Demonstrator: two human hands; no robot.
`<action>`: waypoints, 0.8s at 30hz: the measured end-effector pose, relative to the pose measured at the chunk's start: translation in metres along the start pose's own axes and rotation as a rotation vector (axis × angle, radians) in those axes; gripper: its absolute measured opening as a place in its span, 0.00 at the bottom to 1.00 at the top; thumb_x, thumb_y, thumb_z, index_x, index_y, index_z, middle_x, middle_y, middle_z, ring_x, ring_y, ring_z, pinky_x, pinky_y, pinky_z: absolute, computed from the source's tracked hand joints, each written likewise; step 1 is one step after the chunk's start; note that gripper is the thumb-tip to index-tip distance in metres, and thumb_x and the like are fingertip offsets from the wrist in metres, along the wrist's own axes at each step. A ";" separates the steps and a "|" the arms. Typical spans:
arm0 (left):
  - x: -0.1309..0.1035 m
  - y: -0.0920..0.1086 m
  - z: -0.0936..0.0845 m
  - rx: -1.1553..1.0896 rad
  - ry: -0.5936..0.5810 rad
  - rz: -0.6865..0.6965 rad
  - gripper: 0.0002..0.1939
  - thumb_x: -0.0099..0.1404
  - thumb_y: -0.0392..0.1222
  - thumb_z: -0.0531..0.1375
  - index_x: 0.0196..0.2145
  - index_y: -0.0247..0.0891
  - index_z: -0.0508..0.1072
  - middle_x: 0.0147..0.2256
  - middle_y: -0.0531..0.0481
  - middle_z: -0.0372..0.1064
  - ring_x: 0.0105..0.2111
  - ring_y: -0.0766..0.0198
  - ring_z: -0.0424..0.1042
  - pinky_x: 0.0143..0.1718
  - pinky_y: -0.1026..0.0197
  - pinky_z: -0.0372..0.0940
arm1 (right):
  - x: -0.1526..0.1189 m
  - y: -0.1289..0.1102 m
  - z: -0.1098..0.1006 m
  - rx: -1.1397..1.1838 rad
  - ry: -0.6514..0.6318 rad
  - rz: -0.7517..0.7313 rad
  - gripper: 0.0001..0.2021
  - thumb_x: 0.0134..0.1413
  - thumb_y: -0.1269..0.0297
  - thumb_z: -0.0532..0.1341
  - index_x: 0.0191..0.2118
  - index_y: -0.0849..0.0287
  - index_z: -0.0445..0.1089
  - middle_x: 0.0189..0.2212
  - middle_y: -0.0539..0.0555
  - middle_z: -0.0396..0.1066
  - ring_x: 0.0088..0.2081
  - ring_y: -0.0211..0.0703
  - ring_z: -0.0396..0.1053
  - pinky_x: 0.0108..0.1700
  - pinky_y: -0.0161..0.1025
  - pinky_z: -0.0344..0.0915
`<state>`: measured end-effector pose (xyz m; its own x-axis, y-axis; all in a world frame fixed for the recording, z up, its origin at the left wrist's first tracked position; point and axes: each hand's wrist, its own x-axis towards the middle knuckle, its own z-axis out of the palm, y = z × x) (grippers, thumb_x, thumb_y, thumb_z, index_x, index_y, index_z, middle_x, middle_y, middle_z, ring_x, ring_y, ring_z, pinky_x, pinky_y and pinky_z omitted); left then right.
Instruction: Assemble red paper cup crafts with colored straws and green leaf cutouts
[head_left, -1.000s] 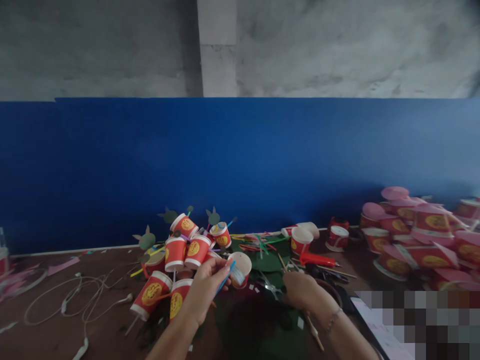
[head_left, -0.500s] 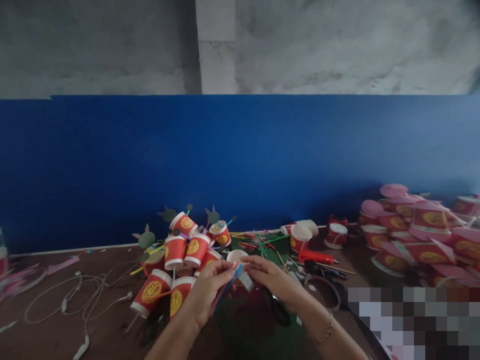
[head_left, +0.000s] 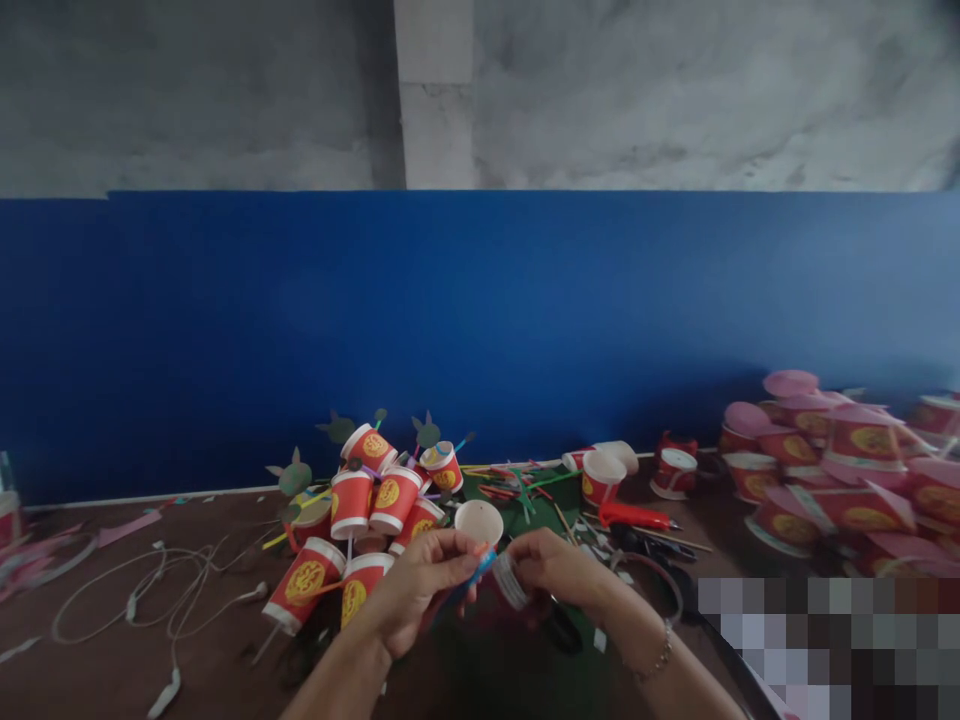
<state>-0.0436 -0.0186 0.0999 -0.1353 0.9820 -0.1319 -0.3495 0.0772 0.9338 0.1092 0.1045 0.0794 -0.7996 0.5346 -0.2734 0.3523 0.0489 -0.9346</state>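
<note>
My left hand [head_left: 424,585] is closed on a thin blue strip [head_left: 480,570] with a small orange part at its tip, near the front middle of the table. Just to the right, the fingers of my right hand [head_left: 559,570] are closed round a roll of clear tape [head_left: 510,582], which is blurred. Beyond both hands stands a white-rimmed paper cup [head_left: 480,522] with its open mouth showing. Several red cups [head_left: 349,505] with yellow prints are heaped to the left of my left hand, some with paper rabbit heads [head_left: 292,476].
A red glue gun [head_left: 637,516], a ring-shaped roll [head_left: 667,580] and black scissors [head_left: 561,625] lie near my right hand. Pink and red cups [head_left: 862,440] pile up at right. White earphones [head_left: 165,690] trail at left. Coloured sticks [head_left: 517,487] lie behind.
My right hand has moved slightly right, away from my left, with the tape roll. More of the paper cup behind them shows.
</note>
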 end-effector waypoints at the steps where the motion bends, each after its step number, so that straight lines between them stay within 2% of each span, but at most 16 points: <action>1: 0.000 -0.001 0.000 0.007 -0.020 -0.014 0.20 0.45 0.48 0.71 0.29 0.32 0.71 0.20 0.54 0.66 0.18 0.72 0.63 0.18 0.70 0.54 | 0.002 0.001 0.000 -0.012 0.022 -0.024 0.08 0.39 0.71 0.56 0.25 0.63 0.72 0.15 0.46 0.67 0.14 0.29 0.58 0.16 0.26 0.52; 3: 0.001 -0.004 0.000 0.028 -0.063 -0.045 0.21 0.44 0.46 0.71 0.31 0.34 0.69 0.22 0.55 0.67 0.19 0.72 0.65 0.18 0.70 0.55 | 0.005 0.003 0.000 -0.019 0.048 -0.103 0.08 0.40 0.71 0.57 0.27 0.63 0.73 0.14 0.44 0.63 0.15 0.29 0.56 0.17 0.27 0.51; 5: 0.002 -0.007 0.000 0.044 -0.094 -0.064 0.23 0.43 0.44 0.72 0.33 0.36 0.66 0.24 0.55 0.68 0.20 0.71 0.66 0.20 0.69 0.58 | 0.006 0.002 0.001 -0.031 0.093 -0.193 0.10 0.41 0.71 0.57 0.30 0.63 0.75 0.16 0.45 0.64 0.17 0.29 0.56 0.19 0.27 0.52; 9: 0.004 -0.013 0.003 0.123 -0.130 -0.094 0.24 0.43 0.40 0.72 0.34 0.36 0.66 0.23 0.57 0.68 0.21 0.71 0.66 0.23 0.68 0.61 | 0.002 -0.007 0.005 -0.152 0.255 -0.404 0.14 0.42 0.73 0.57 0.35 0.60 0.77 0.31 0.52 0.72 0.30 0.38 0.67 0.32 0.33 0.63; 11: 0.005 -0.014 0.005 0.142 -0.140 -0.114 0.25 0.42 0.39 0.72 0.37 0.36 0.68 0.26 0.55 0.70 0.23 0.69 0.68 0.24 0.67 0.62 | -0.002 -0.011 0.008 -0.178 0.275 -0.489 0.15 0.42 0.74 0.57 0.37 0.58 0.77 0.36 0.54 0.72 0.37 0.41 0.69 0.39 0.36 0.64; 13: 0.006 -0.016 0.006 0.143 -0.153 -0.120 0.26 0.41 0.39 0.72 0.39 0.36 0.71 0.30 0.52 0.72 0.26 0.67 0.69 0.25 0.66 0.63 | -0.006 -0.013 0.011 -0.171 0.271 -0.539 0.15 0.45 0.73 0.57 0.39 0.57 0.76 0.37 0.54 0.72 0.39 0.43 0.70 0.41 0.37 0.65; 18: 0.010 -0.023 0.004 0.194 -0.175 -0.060 0.17 0.44 0.39 0.70 0.33 0.32 0.75 0.28 0.51 0.72 0.28 0.67 0.68 0.32 0.65 0.62 | -0.011 -0.016 0.016 -0.256 0.327 -0.614 0.13 0.50 0.72 0.59 0.41 0.56 0.74 0.37 0.54 0.71 0.37 0.41 0.69 0.37 0.35 0.65; 21: 0.014 -0.027 0.002 0.296 -0.105 -0.064 0.13 0.45 0.41 0.69 0.29 0.32 0.75 0.22 0.54 0.67 0.22 0.70 0.63 0.25 0.67 0.59 | -0.015 -0.020 0.017 -0.299 0.349 -0.593 0.09 0.49 0.69 0.62 0.38 0.57 0.73 0.34 0.53 0.68 0.34 0.40 0.67 0.34 0.34 0.64; 24: 0.016 -0.029 0.003 0.449 0.001 -0.026 0.12 0.47 0.44 0.66 0.26 0.31 0.74 0.16 0.56 0.62 0.17 0.70 0.59 0.19 0.66 0.54 | -0.019 -0.024 0.018 -0.321 0.391 -0.553 0.04 0.52 0.68 0.59 0.35 0.58 0.69 0.30 0.50 0.67 0.32 0.39 0.66 0.31 0.33 0.62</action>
<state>-0.0331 -0.0044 0.0716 -0.1329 0.9786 -0.1572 0.0839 0.1692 0.9820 0.1070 0.0777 0.1026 -0.6915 0.6182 0.3737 0.1216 0.6096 -0.7833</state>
